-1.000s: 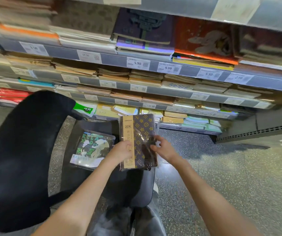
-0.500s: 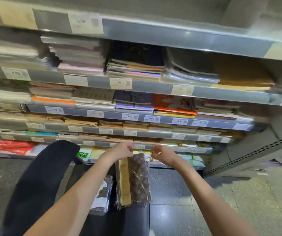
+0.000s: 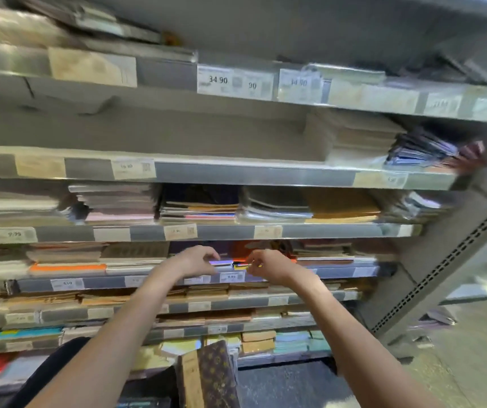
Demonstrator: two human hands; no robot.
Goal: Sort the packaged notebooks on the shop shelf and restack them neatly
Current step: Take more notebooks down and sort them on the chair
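A brown packaged notebook with a gold pattern and a tan strip stands low in the middle, near the person. Its long side runs up and down, leaning a little to the left, and neither hand touches it. Farther away, both hands reach to a middle shelf packed with flat stacks of notebooks. The left hand has its fingers curled at the front of a purple-edged stack. The right hand curls its fingers at a yellow-edged stack just beside it. The picture is too blurry to tell if either hand is gripping. A dark chair back sits low on the left.
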